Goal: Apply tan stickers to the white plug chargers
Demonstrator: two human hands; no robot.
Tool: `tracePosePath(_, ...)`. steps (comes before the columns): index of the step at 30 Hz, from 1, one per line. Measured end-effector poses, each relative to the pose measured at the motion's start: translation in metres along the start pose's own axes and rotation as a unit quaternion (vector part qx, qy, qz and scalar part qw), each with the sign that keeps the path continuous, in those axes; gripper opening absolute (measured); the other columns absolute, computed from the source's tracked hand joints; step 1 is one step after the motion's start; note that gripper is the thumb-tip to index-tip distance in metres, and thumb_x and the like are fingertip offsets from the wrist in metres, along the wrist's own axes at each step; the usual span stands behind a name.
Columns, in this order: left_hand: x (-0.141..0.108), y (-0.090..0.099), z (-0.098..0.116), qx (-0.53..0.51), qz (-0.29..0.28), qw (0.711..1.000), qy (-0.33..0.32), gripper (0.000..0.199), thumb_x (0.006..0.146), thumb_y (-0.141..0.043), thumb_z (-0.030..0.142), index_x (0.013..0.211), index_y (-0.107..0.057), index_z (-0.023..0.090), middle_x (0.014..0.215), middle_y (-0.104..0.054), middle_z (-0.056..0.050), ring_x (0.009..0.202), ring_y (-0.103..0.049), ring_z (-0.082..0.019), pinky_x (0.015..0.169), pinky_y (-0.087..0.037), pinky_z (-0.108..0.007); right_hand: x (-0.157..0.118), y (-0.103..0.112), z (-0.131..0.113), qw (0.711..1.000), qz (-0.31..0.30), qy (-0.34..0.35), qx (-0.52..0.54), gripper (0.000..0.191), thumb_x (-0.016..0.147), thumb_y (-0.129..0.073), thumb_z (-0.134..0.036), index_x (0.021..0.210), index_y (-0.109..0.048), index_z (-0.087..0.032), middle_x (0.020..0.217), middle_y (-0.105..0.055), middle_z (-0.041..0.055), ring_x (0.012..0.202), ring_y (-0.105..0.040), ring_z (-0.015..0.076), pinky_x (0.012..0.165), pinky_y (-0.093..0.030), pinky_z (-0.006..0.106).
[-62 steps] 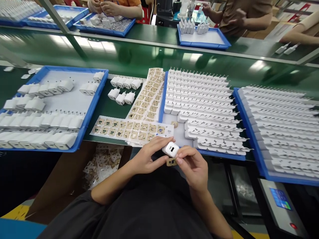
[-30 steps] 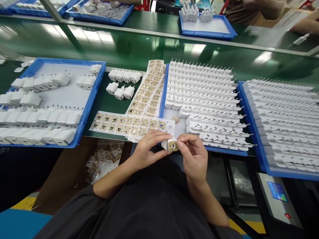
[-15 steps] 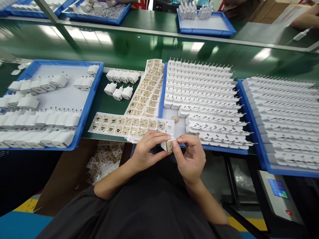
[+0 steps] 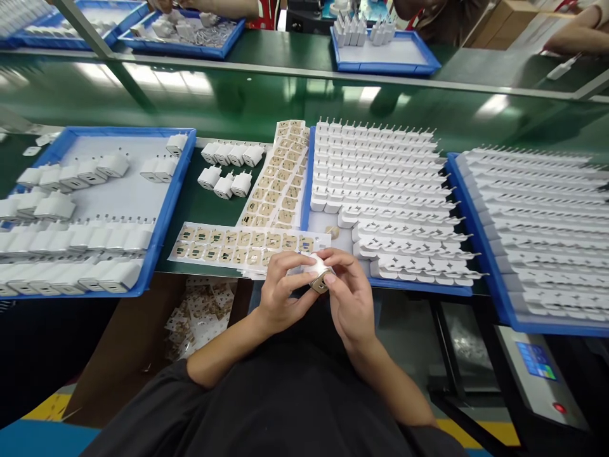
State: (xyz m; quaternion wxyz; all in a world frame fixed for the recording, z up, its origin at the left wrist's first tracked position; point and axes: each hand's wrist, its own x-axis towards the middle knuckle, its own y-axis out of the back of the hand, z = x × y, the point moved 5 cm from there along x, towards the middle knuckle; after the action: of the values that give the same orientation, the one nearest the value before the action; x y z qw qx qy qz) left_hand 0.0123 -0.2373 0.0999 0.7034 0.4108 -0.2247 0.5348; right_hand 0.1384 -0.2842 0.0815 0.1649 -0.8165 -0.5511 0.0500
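Between both hands, near the table's front edge, is a white plug charger (image 4: 318, 270), its tan-coloured port face tilted toward me. My left hand (image 4: 285, 285) grips its body from the left, fingers over the top and thumb below. My right hand (image 4: 351, 293) closes on its right side, thumb pressed at the edge of the tan face. Just beyond the hands lies a sheet of tan die-cut stickers (image 4: 238, 244). More sticker sheets (image 4: 276, 174) fan out behind it. A single loose tan piece (image 4: 332, 232) rests in the middle tray.
A blue tray (image 4: 309, 152) of white chargers in rows stands right of the sheets, another blue tray (image 4: 499, 298) farther right. At left is a blue tray (image 4: 157, 247) with chargers; several loose chargers (image 4: 231, 168) stand beside it. Below sits a cardboard box (image 4: 118, 355) with scrap sheets.
The charger has turned in my hands, so its white body shows more and its face tips downward. My right hand has shifted slightly left, and its fingers now reach round the charger.
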Motion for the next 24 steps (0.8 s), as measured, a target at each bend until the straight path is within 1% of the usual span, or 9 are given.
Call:
tracePosePath(7, -0.004, -0.001, 0.001, 0.045, 0.011, 0.998, -0.048, 0.035, 0.084, -0.075, 0.011, 0.108, -0.055, 0.025, 0.109, -0.066, -0.005, 0.102, -0.063, -0.019, 0.088, -0.057, -0.038, 0.0, -0.002, 0.004, 0.999, 0.026, -0.008, 0.041, 0.009, 0.087, -0.066, -0.02, 0.091, -0.069, -0.027, 0.107, -0.067, 0.0016, 0.109, -0.063, 0.0185, 0.102, -0.049, 0.036)
tracePosePath(11, -0.003, 0.001, -0.002, 0.012, 0.005, 1.0, -0.027, 0.036, 0.083, -0.075, 0.01, 0.11, -0.055, 0.023, 0.109, -0.066, -0.007, 0.102, -0.063, -0.02, 0.088, -0.057, -0.039, 0.002, 0.002, 0.001, 1.0, -0.001, 0.007, -0.002, 0.015, 0.091, -0.06, -0.019, 0.096, -0.071, -0.028, 0.109, -0.07, 0.0026, 0.111, -0.065, 0.0204, 0.101, -0.052, 0.039)
tracePosePath(13, -0.001, 0.001, -0.003, -0.01, -0.003, 1.0, -0.008, 0.036, 0.084, -0.076, 0.013, 0.111, -0.056, 0.023, 0.108, -0.067, -0.007, 0.101, -0.065, -0.02, 0.088, -0.057, -0.039, 0.005, 0.005, -0.005, 0.995, -0.022, 0.05, -0.078, 0.017, 0.093, -0.06, -0.018, 0.102, -0.07, -0.028, 0.11, -0.072, 0.0036, 0.117, -0.065, 0.0231, 0.106, -0.05, 0.045)
tracePosePath(15, -0.001, 0.001, -0.003, -0.025, -0.013, 1.0, 0.001, 0.036, 0.084, -0.077, 0.016, 0.113, -0.057, 0.024, 0.108, -0.067, -0.007, 0.1, -0.066, -0.02, 0.087, -0.057, -0.039, 0.007, 0.007, -0.016, 0.976, -0.032, 0.126, -0.172, 0.019, 0.093, -0.061, -0.015, 0.104, -0.069, -0.028, 0.108, -0.073, 0.0041, 0.123, -0.063, 0.0255, 0.109, -0.048, 0.05)
tracePosePath(17, -0.001, 0.001, -0.004, -0.038, -0.023, 0.999, 0.013, 0.038, 0.084, -0.077, 0.017, 0.115, -0.057, 0.024, 0.107, -0.068, -0.007, 0.1, -0.067, -0.02, 0.086, -0.058, -0.038, 0.004, 0.008, -0.027, 0.936, -0.037, 0.222, -0.269, 0.022, 0.091, -0.063, -0.011, 0.103, -0.068, -0.028, 0.109, -0.073, 0.0046, 0.123, -0.062, 0.0268, 0.106, -0.049, 0.051)
tracePosePath(20, -0.005, 0.0, -0.01, -0.078, -0.039, 0.994, 0.072, 0.038, 0.085, -0.077, 0.019, 0.118, -0.057, 0.023, 0.108, -0.069, -0.009, 0.102, -0.069, -0.021, 0.086, -0.06, -0.037, -0.006, 0.005, -0.038, 0.874, -0.06, 0.329, -0.353, 0.02, 0.089, -0.066, -0.012, 0.101, -0.067, -0.029, 0.108, -0.073, 0.0048, 0.109, -0.066, 0.0254, 0.093, -0.055, 0.046)
tracePosePath(21, -0.007, 0.0, -0.014, -0.091, -0.041, 0.99, 0.1, 0.039, 0.085, -0.077, 0.019, 0.118, -0.057, 0.023, 0.109, -0.069, -0.009, 0.105, -0.069, -0.021, 0.085, -0.061, -0.035, -0.009, 0.006, -0.039, 0.871, -0.062, 0.337, -0.351, 0.017, 0.09, -0.066, -0.014, 0.1, -0.066, -0.028, 0.103, -0.072, 0.0046, 0.102, -0.067, 0.0244, 0.088, -0.056, 0.044)
tracePosePath(22, -0.009, 0.0, -0.017, -0.102, -0.039, 0.986, 0.128, 0.04, 0.084, -0.077, 0.019, 0.118, -0.058, 0.022, 0.11, -0.069, -0.009, 0.107, -0.069, -0.022, 0.084, -0.062, -0.034, -0.009, 0.009, -0.039, 0.881, -0.053, 0.331, -0.334, 0.014, 0.091, -0.064, -0.016, 0.099, -0.065, -0.028, 0.098, -0.072, 0.004, 0.095, -0.067, 0.023, 0.083, -0.056, 0.042)
tracePosePath(24, -0.012, 0.001, -0.023, -0.109, -0.028, 0.98, 0.164, 0.041, 0.082, -0.079, 0.018, 0.118, -0.059, 0.023, 0.112, -0.069, -0.009, 0.113, -0.068, -0.023, 0.081, -0.063, -0.03, -0.005, 0.02, -0.039, 0.907, 0.0, 0.297, -0.3, 0.011, 0.094, -0.06, -0.017, 0.099, -0.063, -0.027, 0.088, -0.069, 0.0022, 0.084, -0.066, 0.0205, 0.074, -0.055, 0.038)
